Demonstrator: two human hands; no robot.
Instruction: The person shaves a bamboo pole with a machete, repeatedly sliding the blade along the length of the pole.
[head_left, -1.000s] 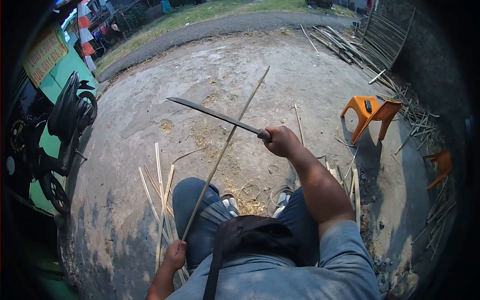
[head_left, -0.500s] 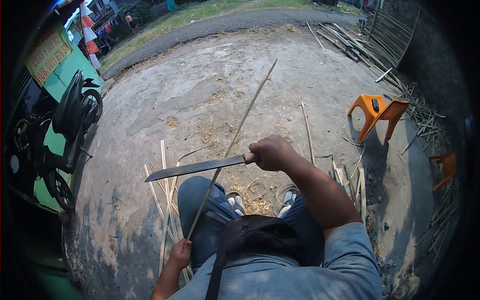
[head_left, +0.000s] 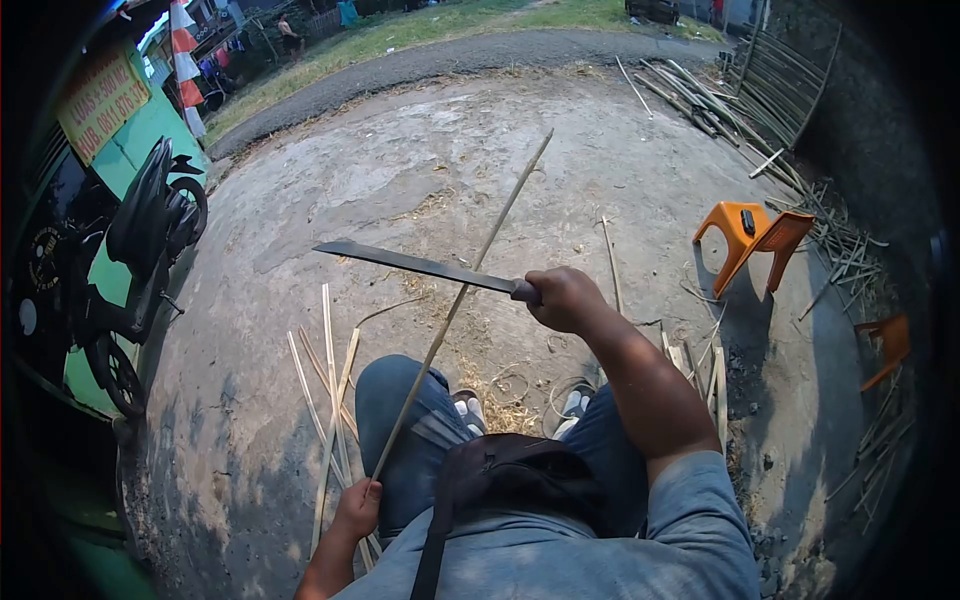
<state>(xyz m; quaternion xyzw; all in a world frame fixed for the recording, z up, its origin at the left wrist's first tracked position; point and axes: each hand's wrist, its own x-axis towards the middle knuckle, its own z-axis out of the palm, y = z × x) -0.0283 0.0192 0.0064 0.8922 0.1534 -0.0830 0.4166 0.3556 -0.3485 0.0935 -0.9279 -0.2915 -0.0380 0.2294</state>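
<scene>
My right hand [head_left: 563,300] is closed around the handle of a machete [head_left: 420,264], its long blade pointing left and slightly away from me. The blade lies across a thin bamboo strip [head_left: 432,345]. My left hand [head_left: 357,508] grips the near end of that strip beside my left thigh. From there the strip slants up and away to the right, past my knee, with its far end over the concrete. Whether the blade's edge bites into the strip cannot be made out.
Split bamboo strips [head_left: 333,400] lie by my left knee, and more pieces [head_left: 718,385] are on my right. An orange plastic chair [head_left: 735,235] carries a small black object. A motorcycle [head_left: 140,240] is parked at left. Bamboo poles [head_left: 700,95] lie at the back right.
The machete has moved farther up the strip, away from me, and its tip has swung upward. My left hand still holds the strip in about the same place.
</scene>
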